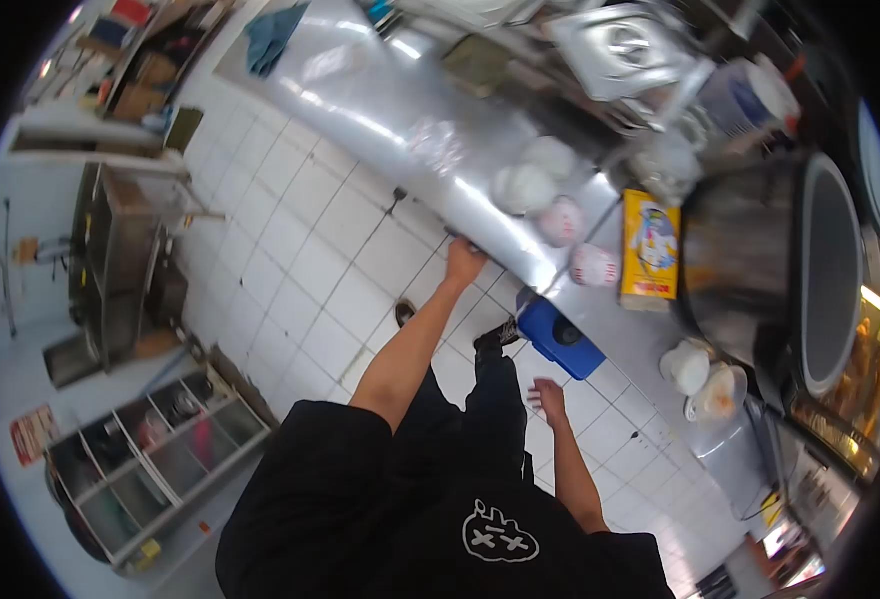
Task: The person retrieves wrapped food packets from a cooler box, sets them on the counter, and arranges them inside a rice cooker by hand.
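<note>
My left hand [466, 262] is at the front edge of the steel counter [345, 95]. Its fingers curl around something small and dark at the edge, too unclear to name. Lower and to the right, my right hand [548, 397] hangs in the air with its fingers apart, holding nothing. Nearest to it is a blue bin [562, 339] with a dark round spot on top, on the floor beside the counter. On the counter past my left hand are white rounded bundles [525, 188] and two white bundles with red print [562, 221].
A yellow printed packet [650, 248] lies beside a large dark pot [760, 260]. White bowls [702, 377] stand near the counter's right part. A blue cloth [273, 40] hangs at the far corner. Behind left are a divided rack [165, 469] and a steel cabinet [120, 260].
</note>
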`<state>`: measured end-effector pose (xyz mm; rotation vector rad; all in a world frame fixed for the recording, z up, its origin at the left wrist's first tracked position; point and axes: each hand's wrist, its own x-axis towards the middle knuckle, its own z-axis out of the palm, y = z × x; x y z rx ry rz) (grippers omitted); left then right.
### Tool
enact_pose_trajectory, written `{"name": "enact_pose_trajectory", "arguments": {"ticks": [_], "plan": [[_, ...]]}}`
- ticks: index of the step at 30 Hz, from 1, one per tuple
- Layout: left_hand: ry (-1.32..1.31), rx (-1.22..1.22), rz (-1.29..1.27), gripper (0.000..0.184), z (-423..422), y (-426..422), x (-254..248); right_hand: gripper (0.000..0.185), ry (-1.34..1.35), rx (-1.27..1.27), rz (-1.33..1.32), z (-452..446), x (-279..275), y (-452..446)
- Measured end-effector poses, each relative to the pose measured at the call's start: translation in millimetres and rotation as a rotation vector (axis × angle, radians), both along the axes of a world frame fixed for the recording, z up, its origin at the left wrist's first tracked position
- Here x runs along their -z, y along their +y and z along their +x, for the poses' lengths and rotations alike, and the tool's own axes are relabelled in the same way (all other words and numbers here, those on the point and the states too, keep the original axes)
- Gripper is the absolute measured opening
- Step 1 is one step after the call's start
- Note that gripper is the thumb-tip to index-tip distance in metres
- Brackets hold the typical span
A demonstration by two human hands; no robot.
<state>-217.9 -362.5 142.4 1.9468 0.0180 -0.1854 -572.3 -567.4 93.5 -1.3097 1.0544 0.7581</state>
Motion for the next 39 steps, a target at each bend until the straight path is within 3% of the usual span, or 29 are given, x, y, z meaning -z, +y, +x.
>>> {"name": "enact_pose_trajectory", "arguments": {"ticks": [3, 5, 7, 9, 11, 14, 17, 18, 22, 24, 27, 28, 30, 32, 35, 36, 39], "plan": [[0.010, 0.006, -0.007, 0.038, 6, 4, -1, 0.040, -0.142, -0.043, 0.048, 93, 12, 28], [0.276, 0.007, -0.029, 0.037, 11, 7, -9, 0.044, -0.207, -0.044, 0.048, 143, 21, 51], [0.120, 0.052, -0.036, 0.034, 11, 14, -8, 0.046, -0.262, -0.060, -0.011, 187, 44, 73], [-0.051, -0.010, -0.291, 0.038, 14, 13, 11, 0.049, -0.308, -0.026, -0.006, 218, 70, 91], [-0.017, -0.022, -0.391, 0.049, 22, 22, 7, 0.051, -0.356, 0.028, -0.013, 247, 98, 108], [-0.002, -0.035, -0.413, 0.059, 29, 34, 25, 0.053, -0.432, 0.275, 0.073, 279, 150, 129], [0.235, 0.135, -0.252, 0.063, 45, 66, 7, 0.055, -0.482, 0.591, 0.205, 297, 180, 147], [0.189, 0.181, -0.327, 0.065, 49, 67, 14, 0.056, -0.493, 0.657, 0.230, 299, 190, 147], [0.183, 0.333, -0.520, 0.068, 47, 52, 25, 0.054, -0.440, 0.829, 0.175, 321, 183, 178], [0.011, 0.238, -0.402, 0.068, 36, 45, 24, 0.047, -0.347, 0.988, 0.181, 330, 173, 194], [-0.116, 0.215, -0.311, 0.066, 24, 50, 26, 0.056, -0.385, 0.891, 0.431, 320, 156, 209], [-0.131, 0.211, -0.320, 0.064, 27, 57, 27, 0.047, -0.333, 0.881, 0.419, 324, 146, 216], [-0.155, 0.196, -0.322, 0.059, 25, 59, 30, 0.045, -0.338, 0.738, 0.373, 308, 154, 214], [-0.139, 0.158, -0.255, 0.067, 20, 55, 30, 0.047, -0.309, 0.543, 0.284, 289, 173, 204], [-0.099, 0.141, -0.239, 0.070, 20, 55, 25, 0.052, 0.002, 0.135, 0.052, 298, 151, 209], [-0.079, 0.141, -0.246, 0.069, 20, 56, 24, 0.046, -0.068, -0.048, 0.014, 297, 146, 211], [-0.091, 0.149, -0.221, 0.068, 20, 56, 24, 0.038, -0.155, -0.273, -0.039, 310, 137, 220]]}}
